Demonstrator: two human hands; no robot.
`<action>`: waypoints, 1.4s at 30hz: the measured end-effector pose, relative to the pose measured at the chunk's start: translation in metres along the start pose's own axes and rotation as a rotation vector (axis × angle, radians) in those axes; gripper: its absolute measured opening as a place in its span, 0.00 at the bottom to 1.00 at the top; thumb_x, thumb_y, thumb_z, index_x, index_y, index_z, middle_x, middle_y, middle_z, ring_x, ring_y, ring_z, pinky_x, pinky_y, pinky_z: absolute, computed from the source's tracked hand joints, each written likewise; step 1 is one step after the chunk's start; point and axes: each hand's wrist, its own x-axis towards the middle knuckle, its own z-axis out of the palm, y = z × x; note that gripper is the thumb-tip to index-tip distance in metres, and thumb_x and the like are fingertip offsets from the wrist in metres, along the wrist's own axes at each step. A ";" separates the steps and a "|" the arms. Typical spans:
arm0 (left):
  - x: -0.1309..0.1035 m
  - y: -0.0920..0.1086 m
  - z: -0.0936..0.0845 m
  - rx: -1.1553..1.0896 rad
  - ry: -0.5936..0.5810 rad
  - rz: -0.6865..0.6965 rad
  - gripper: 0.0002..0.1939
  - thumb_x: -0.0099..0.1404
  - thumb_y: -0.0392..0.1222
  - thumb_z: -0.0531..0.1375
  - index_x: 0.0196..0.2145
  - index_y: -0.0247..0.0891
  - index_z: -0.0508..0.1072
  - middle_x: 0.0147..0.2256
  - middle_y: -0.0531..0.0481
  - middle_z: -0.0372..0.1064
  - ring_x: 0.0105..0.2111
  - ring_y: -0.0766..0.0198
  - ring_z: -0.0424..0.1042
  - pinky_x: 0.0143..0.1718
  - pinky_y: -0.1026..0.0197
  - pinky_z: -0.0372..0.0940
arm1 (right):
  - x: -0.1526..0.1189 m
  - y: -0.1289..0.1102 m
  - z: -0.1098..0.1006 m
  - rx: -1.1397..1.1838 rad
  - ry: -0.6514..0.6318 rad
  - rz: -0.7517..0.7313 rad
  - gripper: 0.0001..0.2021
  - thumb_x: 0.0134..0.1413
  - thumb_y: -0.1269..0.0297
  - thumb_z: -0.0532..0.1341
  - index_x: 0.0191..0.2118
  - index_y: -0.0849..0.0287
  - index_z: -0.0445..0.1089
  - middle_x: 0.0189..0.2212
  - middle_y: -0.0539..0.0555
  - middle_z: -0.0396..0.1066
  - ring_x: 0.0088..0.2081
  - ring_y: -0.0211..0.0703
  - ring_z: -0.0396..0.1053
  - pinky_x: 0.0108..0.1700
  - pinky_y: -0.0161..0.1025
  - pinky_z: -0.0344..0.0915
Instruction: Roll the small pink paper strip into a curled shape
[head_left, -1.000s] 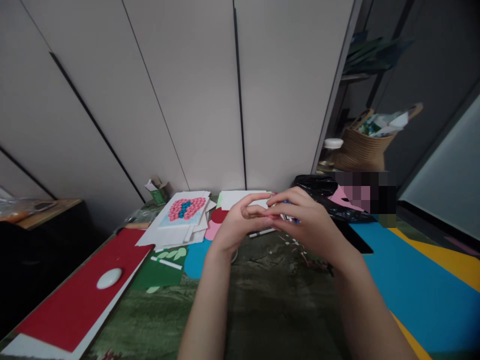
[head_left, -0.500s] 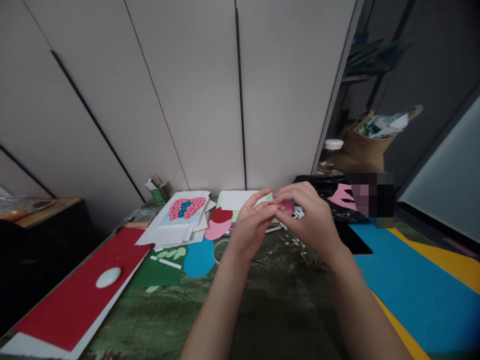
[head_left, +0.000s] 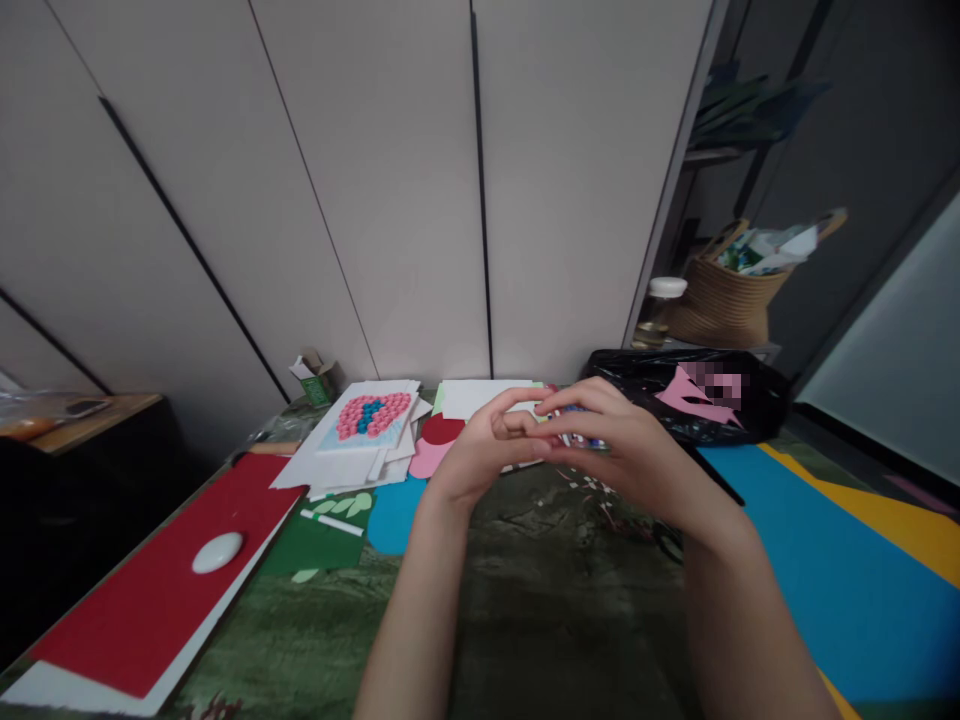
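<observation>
White panelled walls back a green desk (head_left: 525, 600) strewn with red (head_left: 150, 590) and blue sheets (head_left: 825, 570), a black bag (head_left: 675, 385) whose label is blurred, and a card (head_left: 371, 415) of pink dots, while left hand (head_left: 480, 455) and right hand (head_left: 637, 455) meet fingertips above it, pinching something too hidden to identify.

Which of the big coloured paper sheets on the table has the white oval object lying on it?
The red sheet at the left edge, where the white oval object rests. The blue sheet and yellow sheet, both on the right, carry nothing like it.
</observation>
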 end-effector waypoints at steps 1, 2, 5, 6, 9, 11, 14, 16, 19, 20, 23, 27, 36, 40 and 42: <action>-0.001 0.001 -0.002 0.039 -0.027 -0.027 0.27 0.48 0.32 0.68 0.47 0.40 0.69 0.25 0.55 0.69 0.28 0.68 0.70 0.35 0.63 0.63 | -0.001 -0.002 -0.002 0.019 -0.051 0.003 0.08 0.56 0.67 0.59 0.41 0.48 0.72 0.44 0.51 0.70 0.47 0.44 0.63 0.46 0.44 0.64; -0.002 0.002 -0.004 0.072 -0.060 -0.052 0.29 0.48 0.31 0.68 0.48 0.41 0.69 0.24 0.55 0.69 0.27 0.68 0.70 0.34 0.63 0.63 | -0.001 -0.004 -0.004 0.029 -0.096 0.009 0.08 0.55 0.67 0.60 0.39 0.48 0.73 0.44 0.51 0.70 0.48 0.44 0.63 0.46 0.43 0.63; -0.004 0.004 -0.009 0.131 -0.132 -0.099 0.32 0.46 0.30 0.68 0.49 0.42 0.67 0.26 0.54 0.72 0.28 0.67 0.71 0.34 0.62 0.63 | -0.003 -0.005 -0.007 0.033 -0.154 0.018 0.07 0.54 0.68 0.61 0.36 0.48 0.74 0.45 0.50 0.70 0.47 0.43 0.64 0.47 0.43 0.62; -0.004 0.004 -0.009 0.133 -0.133 -0.102 0.32 0.47 0.30 0.68 0.49 0.43 0.67 0.26 0.53 0.73 0.28 0.66 0.72 0.34 0.62 0.63 | -0.003 -0.004 -0.007 0.030 -0.150 0.019 0.07 0.54 0.68 0.61 0.35 0.48 0.74 0.45 0.50 0.70 0.47 0.43 0.64 0.46 0.42 0.62; -0.002 0.003 -0.006 0.102 -0.066 -0.073 0.28 0.50 0.31 0.67 0.49 0.42 0.68 0.28 0.52 0.74 0.29 0.65 0.73 0.38 0.58 0.64 | -0.004 0.002 -0.004 -0.011 -0.073 0.027 0.06 0.54 0.68 0.61 0.35 0.50 0.74 0.44 0.51 0.70 0.47 0.44 0.63 0.45 0.42 0.62; 0.002 0.000 0.000 0.041 0.016 -0.028 0.26 0.51 0.33 0.67 0.48 0.40 0.68 0.29 0.50 0.74 0.30 0.64 0.73 0.41 0.56 0.64 | -0.002 0.007 0.001 -0.068 0.010 0.045 0.04 0.55 0.67 0.60 0.35 0.52 0.73 0.41 0.53 0.70 0.45 0.44 0.64 0.44 0.43 0.62; 0.009 -0.009 0.010 -0.136 0.144 0.039 0.25 0.50 0.33 0.68 0.46 0.38 0.69 0.32 0.48 0.74 0.33 0.64 0.73 0.43 0.57 0.64 | 0.002 0.014 0.008 -0.133 0.144 0.069 0.02 0.55 0.68 0.60 0.34 0.56 0.70 0.37 0.54 0.71 0.41 0.44 0.65 0.43 0.43 0.62; 0.014 -0.016 0.016 -0.255 0.195 0.046 0.24 0.51 0.34 0.67 0.46 0.37 0.68 0.35 0.47 0.73 0.36 0.64 0.72 0.44 0.58 0.63 | 0.004 0.018 0.014 -0.146 0.238 0.066 0.01 0.54 0.70 0.60 0.33 0.57 0.69 0.35 0.54 0.71 0.39 0.43 0.65 0.42 0.42 0.62; 0.018 -0.024 0.020 -0.393 0.220 0.050 0.21 0.52 0.34 0.67 0.44 0.36 0.69 0.36 0.47 0.72 0.37 0.65 0.71 0.44 0.59 0.63 | 0.007 0.021 0.021 -0.160 0.312 0.070 0.03 0.51 0.73 0.61 0.31 0.58 0.68 0.32 0.53 0.71 0.37 0.43 0.64 0.41 0.42 0.61; 0.019 -0.025 0.021 -0.416 0.227 0.052 0.21 0.52 0.33 0.66 0.44 0.36 0.68 0.36 0.48 0.71 0.37 0.66 0.71 0.44 0.59 0.63 | 0.008 0.021 0.022 -0.168 0.320 0.075 0.04 0.51 0.74 0.61 0.31 0.58 0.67 0.32 0.53 0.70 0.37 0.43 0.64 0.41 0.42 0.61; 0.019 -0.026 0.020 -0.411 0.241 0.072 0.20 0.52 0.33 0.66 0.43 0.35 0.68 0.33 0.49 0.71 0.34 0.68 0.70 0.43 0.61 0.63 | 0.008 0.019 0.024 -0.177 0.314 0.082 0.04 0.51 0.74 0.61 0.31 0.58 0.67 0.31 0.53 0.70 0.37 0.43 0.64 0.40 0.42 0.61; 0.016 -0.022 0.014 -0.338 0.228 0.094 0.22 0.49 0.32 0.67 0.43 0.35 0.69 0.29 0.51 0.71 0.32 0.68 0.71 0.38 0.63 0.63 | 0.007 0.015 0.019 -0.131 0.262 0.063 0.03 0.52 0.72 0.61 0.32 0.58 0.68 0.34 0.53 0.71 0.38 0.42 0.65 0.41 0.42 0.62; 0.005 -0.009 0.001 -0.012 0.014 0.006 0.26 0.48 0.31 0.68 0.46 0.40 0.70 0.27 0.55 0.71 0.30 0.68 0.71 0.38 0.62 0.62 | 0.000 0.004 0.001 -0.012 -0.003 0.042 0.09 0.52 0.73 0.61 0.37 0.52 0.72 0.40 0.51 0.71 0.45 0.43 0.64 0.44 0.41 0.64; 0.000 -0.004 -0.003 0.192 -0.060 -0.065 0.30 0.48 0.31 0.68 0.49 0.41 0.68 0.26 0.54 0.70 0.31 0.65 0.71 0.38 0.60 0.63 | -0.004 0.000 -0.005 0.008 -0.165 0.063 0.07 0.51 0.72 0.62 0.32 0.50 0.73 0.42 0.49 0.71 0.45 0.43 0.65 0.45 0.42 0.64; -0.002 -0.002 -0.002 0.236 -0.061 -0.063 0.30 0.48 0.32 0.68 0.49 0.41 0.68 0.26 0.54 0.70 0.32 0.64 0.72 0.39 0.58 0.64 | -0.004 0.000 -0.006 -0.001 -0.176 0.066 0.07 0.51 0.72 0.62 0.29 0.50 0.73 0.41 0.49 0.71 0.45 0.43 0.65 0.45 0.42 0.64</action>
